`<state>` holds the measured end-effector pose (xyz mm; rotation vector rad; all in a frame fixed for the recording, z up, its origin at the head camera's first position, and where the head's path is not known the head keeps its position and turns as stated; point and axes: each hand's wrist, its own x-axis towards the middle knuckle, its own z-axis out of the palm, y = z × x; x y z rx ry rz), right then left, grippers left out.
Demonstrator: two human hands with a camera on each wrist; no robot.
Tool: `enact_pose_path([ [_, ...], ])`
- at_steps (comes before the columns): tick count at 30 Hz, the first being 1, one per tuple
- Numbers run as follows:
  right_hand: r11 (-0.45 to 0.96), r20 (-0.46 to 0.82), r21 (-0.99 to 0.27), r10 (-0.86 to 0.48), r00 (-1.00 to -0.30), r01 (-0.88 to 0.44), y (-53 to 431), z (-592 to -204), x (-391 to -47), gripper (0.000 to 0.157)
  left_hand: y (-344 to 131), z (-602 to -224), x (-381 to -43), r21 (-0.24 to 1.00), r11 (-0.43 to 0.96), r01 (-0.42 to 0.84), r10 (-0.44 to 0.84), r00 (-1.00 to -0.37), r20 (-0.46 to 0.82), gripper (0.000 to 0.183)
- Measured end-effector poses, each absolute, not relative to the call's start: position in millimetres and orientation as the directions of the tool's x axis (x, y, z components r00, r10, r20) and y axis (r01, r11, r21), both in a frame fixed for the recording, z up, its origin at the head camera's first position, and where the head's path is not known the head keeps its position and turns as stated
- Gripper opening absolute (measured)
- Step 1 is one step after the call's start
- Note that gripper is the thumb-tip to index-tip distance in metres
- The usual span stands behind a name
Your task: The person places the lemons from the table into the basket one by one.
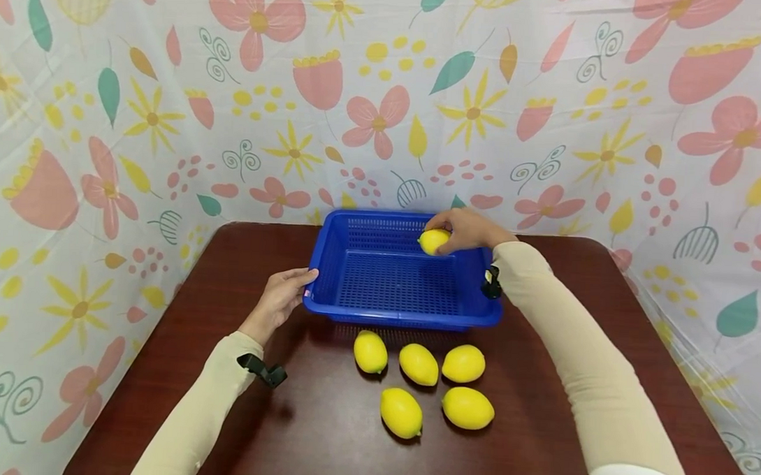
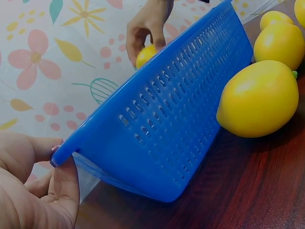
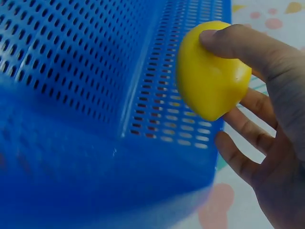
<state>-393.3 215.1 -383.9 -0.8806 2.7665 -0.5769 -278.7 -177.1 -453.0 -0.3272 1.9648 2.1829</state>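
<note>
A blue plastic basket (image 1: 403, 316) with slotted walls stands toward the back of the table. My right hand (image 1: 472, 229) holds a yellow lemon (image 1: 434, 241) over the basket's back right part; in the right wrist view the thumb lies across the lemon (image 3: 209, 76), with the slotted wall behind it. At the basket's left side my left hand (image 1: 282, 293) pinches the rim between thumb and fingers, seen closely in the left wrist view, where the basket (image 2: 157, 129) looks tilted by the camera angle. Several more lemons (image 1: 419, 365) lie on the table just in front of the basket.
The dark brown wooden table (image 1: 273, 429) has rounded back corners. A white cloth (image 1: 387, 49) printed with flowers and leaves hangs behind it and along both sides. A black strap mount (image 1: 262, 370) sits on the left wrist, another (image 1: 492, 283) on the right.
</note>
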Motion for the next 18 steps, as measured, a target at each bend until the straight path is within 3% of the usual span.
enact_pose_path([
  [18,0.845,-0.199,-0.317,-0.503,-0.841,-0.431,196,-428,-401,0.053,-178,-454,-279,0.955,-0.112,-0.273,-0.008,-0.961,-0.276,0.050],
])
